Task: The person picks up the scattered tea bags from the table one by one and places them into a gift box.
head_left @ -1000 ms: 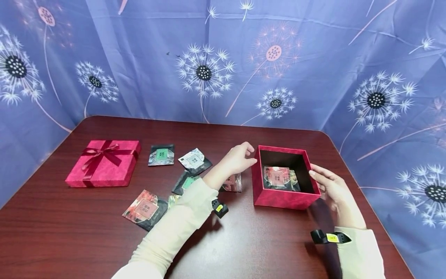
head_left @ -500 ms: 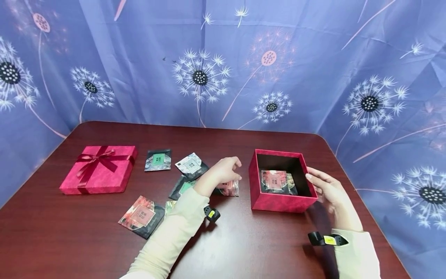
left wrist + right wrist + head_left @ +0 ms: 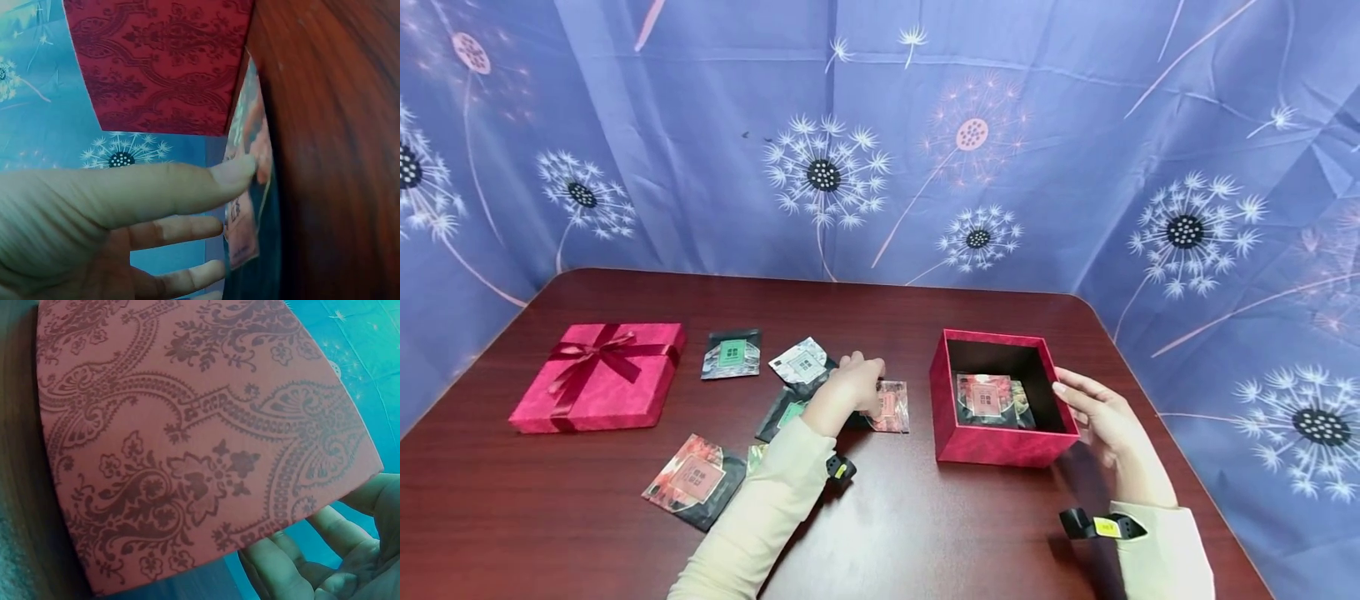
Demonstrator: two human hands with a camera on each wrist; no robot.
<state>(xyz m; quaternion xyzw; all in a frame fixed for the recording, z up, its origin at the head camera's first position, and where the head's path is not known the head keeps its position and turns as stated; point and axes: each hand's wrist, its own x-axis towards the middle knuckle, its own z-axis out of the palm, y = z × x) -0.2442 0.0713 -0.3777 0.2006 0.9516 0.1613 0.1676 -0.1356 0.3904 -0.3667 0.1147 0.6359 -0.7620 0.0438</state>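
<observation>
My left hand reaches down over a tea sachet with a red-and-peach label. Its thumb and fingers are spread apart, the thumb tip overlapping the sachet in the left wrist view. At the right, my right hand holds the side of a lidless crimson gift box, thumb at the rim and some fingertips hidden behind the wall. A red-labelled sachet and part of another lie inside the box. My left forearm covers some of the sachets on the table.
The crimson lid with its ribbon bow sits at the far left. Around the left hand lie a green-labelled sachet, a white-labelled one, another green one and a red one. A dandelion-print curtain hangs behind the table.
My left hand has moved left and down from beside the box to the red-and-peach sachet, its fingers lowering. My right hand stays at the box; the whole view has shifted slightly.
</observation>
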